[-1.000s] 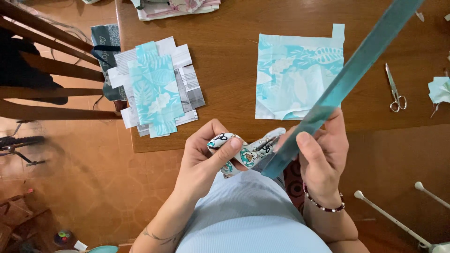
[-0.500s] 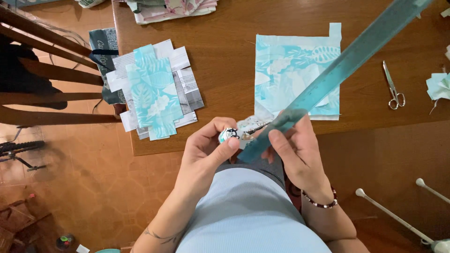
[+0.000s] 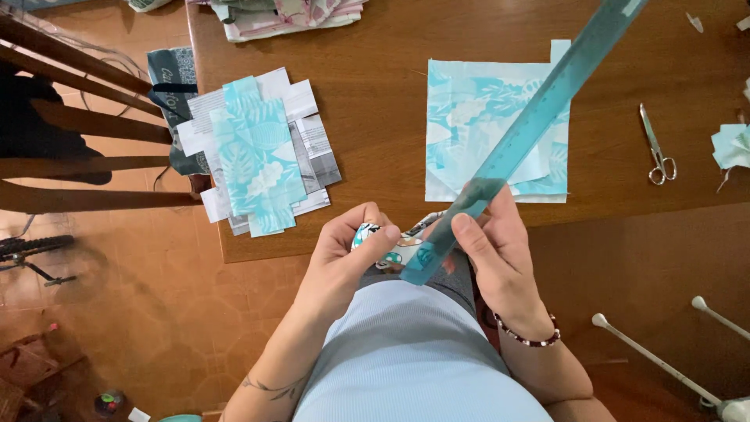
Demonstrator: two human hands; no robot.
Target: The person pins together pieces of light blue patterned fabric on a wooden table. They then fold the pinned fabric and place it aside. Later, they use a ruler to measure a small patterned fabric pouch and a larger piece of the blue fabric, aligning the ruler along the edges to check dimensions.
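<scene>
Closest to the camera, over a pale blue shirt, the left hand (image 3: 344, 262) was curled around a small patterned piece of fabric (image 3: 394, 250), thumb pressed on top of it and fingers closed beneath, so the piece was firmly pinched rather than loosely cradled. Just beside it the right hand (image 3: 500, 258) was closed around the lower end of a long translucent teal ruler (image 3: 531, 129), thumb and fingers wrapped on either side; the ruler slanted up and away across the table, its near end meeting the small piece between the two hands. Whether the ruler lay flat on the piece or only touched its edge could not be told. Beyond the hands, on the brown wooden table (image 3: 375, 117), a light blue leaf-print fabric square (image 3: 469, 125) lay flat under the ruler's span, and to the left a stack of fabric and paper pieces (image 3: 262, 152) sat crisscrossed near the table's corner. Small scissors (image 3: 658, 148) rested well apart on the right, untouched. Judging by this layout, several pieces looked already cut and stacked, while the small piece in hand seemed to be at the measuring stage, not yet trimmed.
</scene>
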